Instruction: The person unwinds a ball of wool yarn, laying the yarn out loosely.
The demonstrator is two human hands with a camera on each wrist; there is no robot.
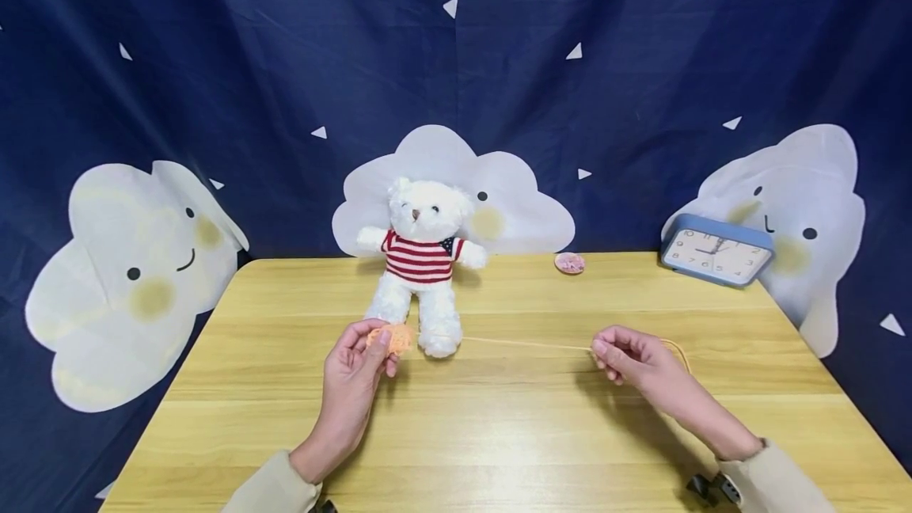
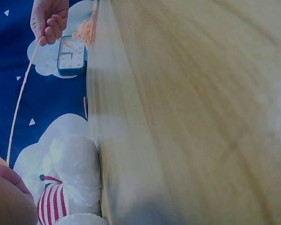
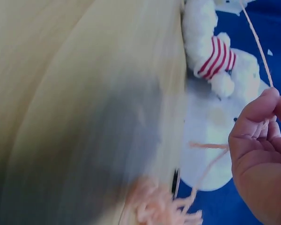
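In the head view my left hand (image 1: 349, 382) grips a small ball of orange yarn (image 1: 400, 338), thumb on its near side. A taut yarn strand (image 1: 523, 343) runs from the ball across to my right hand (image 1: 644, 366), which pinches it between thumb and fingertips. More yarn (image 1: 678, 353) trails out behind the right hand. Below that hand, the right wrist view shows a loose heap of yarn (image 3: 154, 205) on the table. Behind the left hand is a white teddy bear (image 1: 420, 260) in a red-striped shirt, its feet close to the ball.
A blue clock (image 1: 716, 252) stands tilted at the table's back right corner. Near the back edge lies a small round pink patterned disc (image 1: 570, 263). Behind the wooden table (image 1: 484, 450) hangs a dark blue curtain (image 1: 285, 38) with white clouds.
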